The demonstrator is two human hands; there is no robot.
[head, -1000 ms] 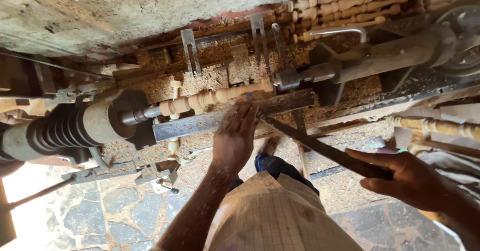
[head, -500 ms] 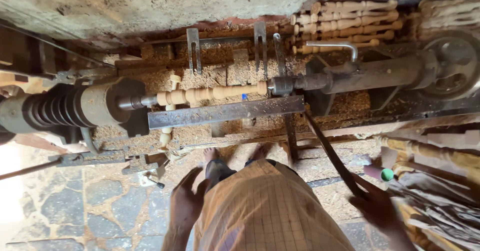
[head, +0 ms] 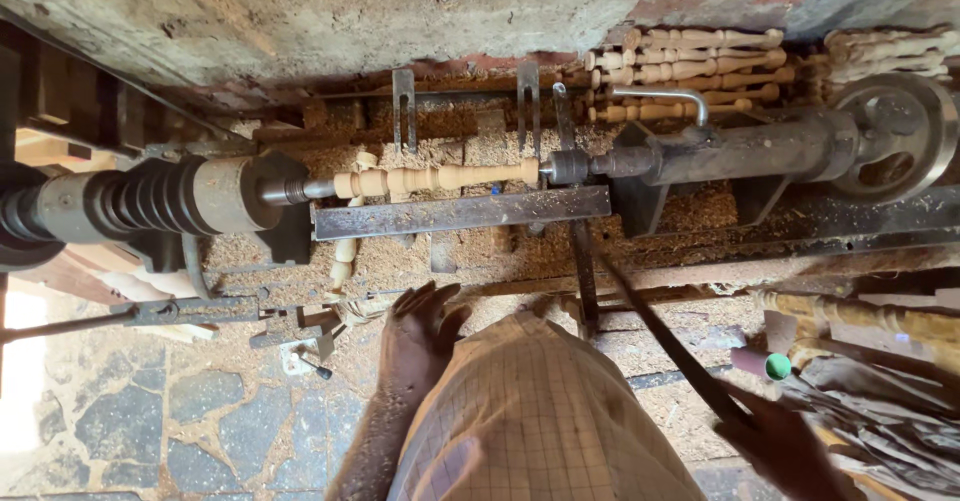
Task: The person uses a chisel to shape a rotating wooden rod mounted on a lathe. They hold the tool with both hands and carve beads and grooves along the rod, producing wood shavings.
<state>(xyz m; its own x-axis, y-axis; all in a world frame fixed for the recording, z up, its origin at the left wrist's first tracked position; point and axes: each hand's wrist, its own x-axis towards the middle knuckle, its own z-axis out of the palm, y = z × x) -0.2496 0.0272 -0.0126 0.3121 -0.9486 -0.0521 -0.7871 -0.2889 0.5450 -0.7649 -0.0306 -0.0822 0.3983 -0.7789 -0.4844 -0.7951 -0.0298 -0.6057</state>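
Two hands show at the bottom of the head view. The left hand [head: 418,333] hangs with its fingers [head: 432,299] spread and released, holding nothing, below the lathe bed and near a small clamp [head: 290,329] by the floor. The right hand [head: 790,451] is at the lower right edge, fingers clenched on the handle end of a long dark chisel [head: 655,336], whose shaft slants up toward the flat steel tool rest [head: 460,213]. Just above that rest, a pale turned wooden spindle [head: 435,177] sits level between the headstock [head: 180,196] on the left and the tailstock [head: 740,151] on the right, gripped at both ends; whether it is spinning cannot be told. As a judgement, the chisel tip could catch on the spindle if it meets the wood off the rest, and the loose checked shirt [head: 540,421] hangs close to the machine. No real container is in view; finished spindles [head: 685,66] lie stacked in the gap against the wall, and sawdust [head: 480,141] fills the bed under the work.
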